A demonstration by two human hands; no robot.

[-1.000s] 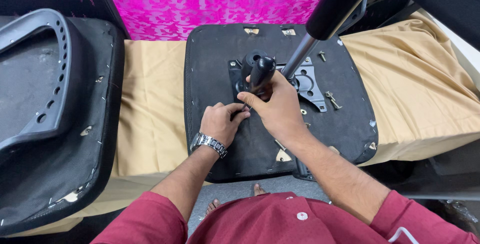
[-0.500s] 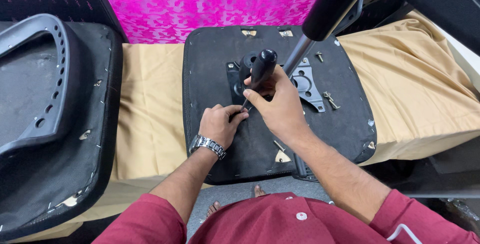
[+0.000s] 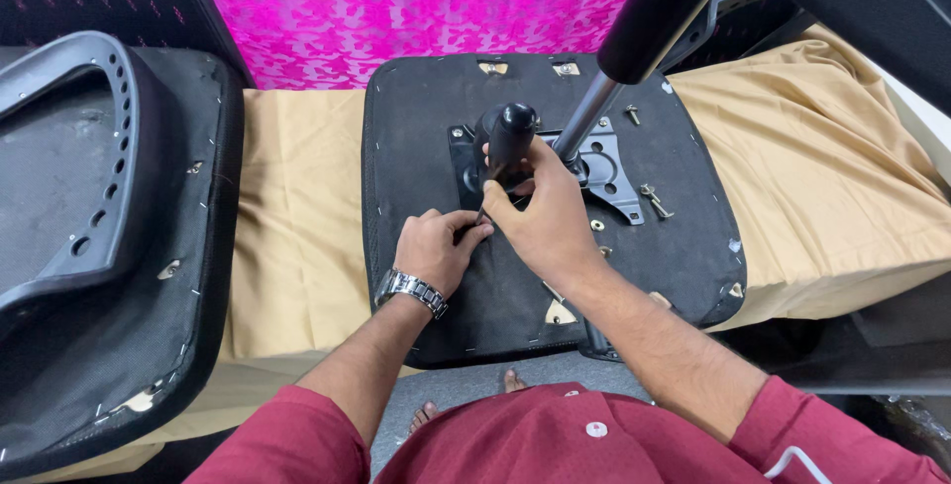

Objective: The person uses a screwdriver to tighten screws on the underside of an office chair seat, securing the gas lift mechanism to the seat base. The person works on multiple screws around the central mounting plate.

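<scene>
Screwdriver (image 3: 507, 142) gripped by right hand (image 3: 540, 216); left hand (image 3: 436, 249) touching tip.

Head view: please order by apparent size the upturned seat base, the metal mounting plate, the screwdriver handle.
1. Upturned seat base
2. Metal mounting plate, partly hidden by the hands
3. Screwdriver handle, nearer the camera yet smallest
</scene>
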